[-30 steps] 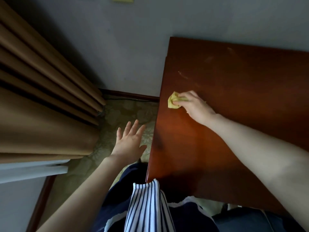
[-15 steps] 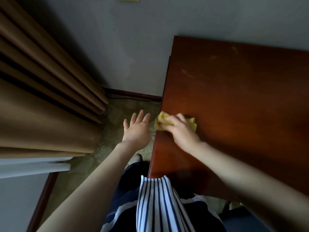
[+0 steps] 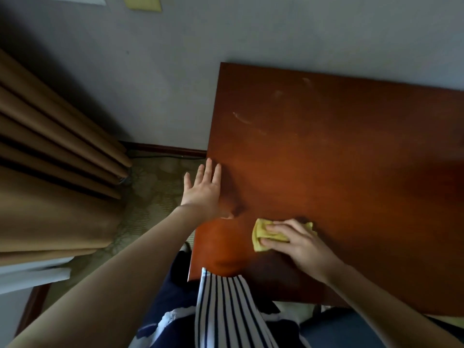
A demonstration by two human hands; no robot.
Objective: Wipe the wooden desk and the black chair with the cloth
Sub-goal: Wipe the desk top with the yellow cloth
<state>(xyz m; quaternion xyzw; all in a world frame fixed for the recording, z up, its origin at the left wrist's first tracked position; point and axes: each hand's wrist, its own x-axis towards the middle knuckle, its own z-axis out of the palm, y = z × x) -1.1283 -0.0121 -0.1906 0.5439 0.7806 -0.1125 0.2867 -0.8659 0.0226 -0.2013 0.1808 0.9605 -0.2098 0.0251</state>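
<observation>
Your right hand (image 3: 298, 244) grips the cloth (image 3: 261, 233). Its fingers curl over the top, the thumb pinches the near edge, and the hand presses the cloth down on the desk (image 3: 339, 151). The cloth is yellow and bunched. Its left end sticks out past your fingertips, and a small corner shows beyond your knuckles on the right. It sits on the near left part of the desk, close to the front edge and a little in from the left edge.

Your left hand (image 3: 204, 190) is spread flat and holds nothing, with the fingers straight and slightly apart. It lies along the desk's left edge, with the fingers pointing at the wall (image 3: 175, 71) and the thumb reaching over the wood. Whether the palm touches the top cannot be told. It is near the cloth but apart from it.

The desk is glossy reddish-brown, with pale smears (image 3: 242, 118) on its far left part. Its far edge meets the grey wall. Left of the desk lie a patterned carpet (image 3: 155, 192), a dark baseboard (image 3: 163, 148) and a tan curtain (image 3: 50, 177) in heavy folds. Your striped garment (image 3: 226, 310) hangs against the desk's front edge. A yellow note (image 3: 143, 2) sits high on the wall.
</observation>
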